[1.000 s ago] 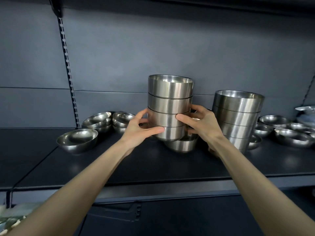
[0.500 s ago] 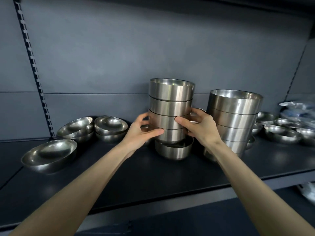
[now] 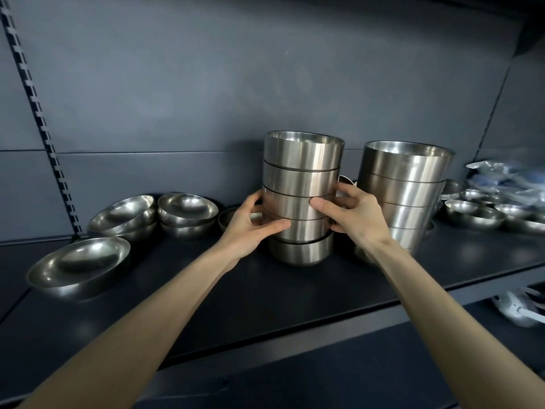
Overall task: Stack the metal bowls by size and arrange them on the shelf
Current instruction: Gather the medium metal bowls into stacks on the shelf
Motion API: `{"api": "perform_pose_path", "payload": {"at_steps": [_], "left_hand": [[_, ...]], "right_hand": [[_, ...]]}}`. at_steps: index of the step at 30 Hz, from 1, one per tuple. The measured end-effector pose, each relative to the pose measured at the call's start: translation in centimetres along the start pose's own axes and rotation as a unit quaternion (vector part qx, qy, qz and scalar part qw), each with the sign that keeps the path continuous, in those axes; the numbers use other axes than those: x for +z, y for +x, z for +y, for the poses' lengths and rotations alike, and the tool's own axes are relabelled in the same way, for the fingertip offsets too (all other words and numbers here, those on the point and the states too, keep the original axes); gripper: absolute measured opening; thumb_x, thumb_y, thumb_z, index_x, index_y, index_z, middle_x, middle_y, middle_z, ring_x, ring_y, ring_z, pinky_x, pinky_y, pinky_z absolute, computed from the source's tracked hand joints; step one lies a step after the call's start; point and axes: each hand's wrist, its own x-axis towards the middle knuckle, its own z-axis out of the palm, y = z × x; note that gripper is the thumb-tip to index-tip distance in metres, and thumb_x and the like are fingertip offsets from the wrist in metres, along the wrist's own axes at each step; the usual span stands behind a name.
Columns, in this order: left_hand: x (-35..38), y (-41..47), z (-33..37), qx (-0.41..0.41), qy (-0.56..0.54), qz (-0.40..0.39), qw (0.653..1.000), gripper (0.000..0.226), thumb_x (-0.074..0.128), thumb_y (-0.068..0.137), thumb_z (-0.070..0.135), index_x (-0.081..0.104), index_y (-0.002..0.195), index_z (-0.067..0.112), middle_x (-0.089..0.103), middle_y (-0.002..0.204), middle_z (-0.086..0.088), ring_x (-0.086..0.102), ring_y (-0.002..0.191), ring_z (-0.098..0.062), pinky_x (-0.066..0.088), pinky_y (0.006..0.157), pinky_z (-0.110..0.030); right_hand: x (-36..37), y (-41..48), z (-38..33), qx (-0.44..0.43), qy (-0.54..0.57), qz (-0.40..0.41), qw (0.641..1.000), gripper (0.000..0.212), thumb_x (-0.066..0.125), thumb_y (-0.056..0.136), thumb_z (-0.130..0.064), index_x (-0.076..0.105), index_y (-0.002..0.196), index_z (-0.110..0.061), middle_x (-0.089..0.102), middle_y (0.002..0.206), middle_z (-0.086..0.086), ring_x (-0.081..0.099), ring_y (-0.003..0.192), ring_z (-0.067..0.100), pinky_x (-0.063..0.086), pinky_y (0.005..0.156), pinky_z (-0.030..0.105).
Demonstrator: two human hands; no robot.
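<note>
Five straight-walled metal bowls make up the middle stack (image 3: 300, 184). It stands nested and upright near the centre of the dark shelf (image 3: 265, 305), close to the back panel (image 3: 265, 84). The left hand (image 3: 250, 228) and the right hand (image 3: 356, 219) clasp it from either side, fingers and thumbs curled round the third and fourth bowls. The bottom bowl (image 3: 300, 253) rests on the shelf. The steel is brushed, with bright vertical glints.

Just beside it on the right stands the right stack (image 3: 404, 184) of wider bowls, at least four; its base is hidden behind the right wrist.

Six shallow round bowls lie to the left: a single large one (image 3: 79, 264) near the front edge, a nested pair (image 3: 124, 214) behind it, a second pair (image 3: 187, 208) next to that, and a lone bowl (image 3: 228, 218) partly hidden behind the left hand. At far right more shallow bowls (image 3: 472, 214) crowd together, too overlapped to count, with blurred plastic-wrapped goods (image 3: 501, 175) behind them. A slotted rail (image 3: 44, 134) runs up the back panel at left.
</note>
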Motion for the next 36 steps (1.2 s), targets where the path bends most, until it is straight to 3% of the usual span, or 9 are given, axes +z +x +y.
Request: {"api": "perform_pose_path", "payload": {"at_steps": [4, 11, 18, 21, 30, 33, 36], "left_hand": [[0.3, -0.4, 0.0, -0.003, 0.001, -0.008, 1.000, 0.080, 0.077, 0.076, 0.019, 0.034, 0.144, 0.026, 0.058, 0.122, 0.005, 0.062, 0.108, -0.011, 0.048, 0.089, -0.023], [0.2, -1.0, -0.4, 0.003, -0.005, -0.001, 1.000, 0.083, 0.079, 0.073, 0.018, 0.036, 0.144, 0.024, 0.059, 0.125, 0.001, 0.061, 0.112, -0.014, 0.048, 0.099, -0.032], [0.2, -2.1, 0.2, 0.017, 0.002, 0.009, 1.000, 0.079, 0.075, 0.077, 0.011, 0.034, 0.144, 0.023, 0.059, 0.114, 0.013, 0.061, 0.108, -0.009, 0.049, 0.076, -0.008], [0.3, -2.5, 0.5, 0.028, 0.007, 0.022, 0.999, 0.077, 0.074, 0.078, 0.009, 0.035, 0.142, 0.025, 0.058, 0.107, 0.019, 0.061, 0.102, -0.004, 0.047, 0.071, -0.005], [0.4, -3.2, -0.1, 0.042, 0.032, 0.058, 0.997, 0.082, 0.081, 0.070, 0.021, 0.041, 0.142, 0.026, 0.061, 0.109, 0.017, 0.061, 0.095, 0.009, 0.050, 0.081, -0.011], [0.5, -3.2, -0.3, 0.050, 0.053, 0.063, 0.995, 0.083, 0.082, 0.068, 0.028, 0.043, 0.141, 0.028, 0.061, 0.109, 0.018, 0.059, 0.095, 0.013, 0.050, 0.087, -0.014], [0.7, -3.1, -0.7, 0.050, 0.071, 0.064, 0.994, 0.090, 0.085, 0.061, 0.043, 0.045, 0.140, 0.029, 0.068, 0.107, 0.014, 0.061, 0.101, 0.005, 0.048, 0.099, -0.030]], "right_hand": [[-0.3, -0.2, 0.2, 0.005, 0.002, 0.005, 1.000, 0.066, 0.082, 0.071, -0.034, 0.057, 0.130, -0.017, 0.074, 0.097, -0.002, 0.070, 0.095, 0.021, 0.059, 0.083, 0.043], [-0.2, -0.6, 0.3, 0.011, 0.016, -0.004, 1.000, 0.070, 0.082, 0.070, -0.032, 0.054, 0.133, -0.016, 0.073, 0.100, -0.001, 0.070, 0.094, 0.017, 0.057, 0.086, 0.046], [-0.2, -0.9, 0.3, 0.023, 0.039, -0.020, 0.999, 0.070, 0.081, 0.071, -0.031, 0.052, 0.133, -0.019, 0.072, 0.103, -0.001, 0.068, 0.094, 0.014, 0.057, 0.088, 0.045], [-0.3, -1.0, 0.3, 0.029, 0.046, -0.028, 0.998, 0.073, 0.082, 0.069, -0.032, 0.052, 0.134, -0.018, 0.072, 0.108, 0.000, 0.068, 0.100, 0.012, 0.056, 0.088, 0.045], [-0.5, -1.3, 0.2, 0.028, 0.059, -0.043, 0.997, 0.057, 0.081, 0.071, -0.028, 0.054, 0.120, -0.026, 0.073, 0.103, -0.002, 0.068, 0.097, 0.013, 0.057, 0.087, 0.042], [-0.8, -1.4, 0.3, 0.029, 0.049, -0.040, 0.998, 0.076, 0.082, 0.062, -0.038, 0.054, 0.130, -0.019, 0.072, 0.106, -0.001, 0.068, 0.101, 0.015, 0.057, 0.086, 0.041], [-1.0, -1.7, 0.2, 0.030, 0.028, -0.034, 0.999, 0.094, 0.081, 0.051, -0.051, 0.051, 0.135, -0.023, 0.071, 0.111, -0.003, 0.067, 0.104, 0.013, 0.057, 0.086, 0.045]]}}
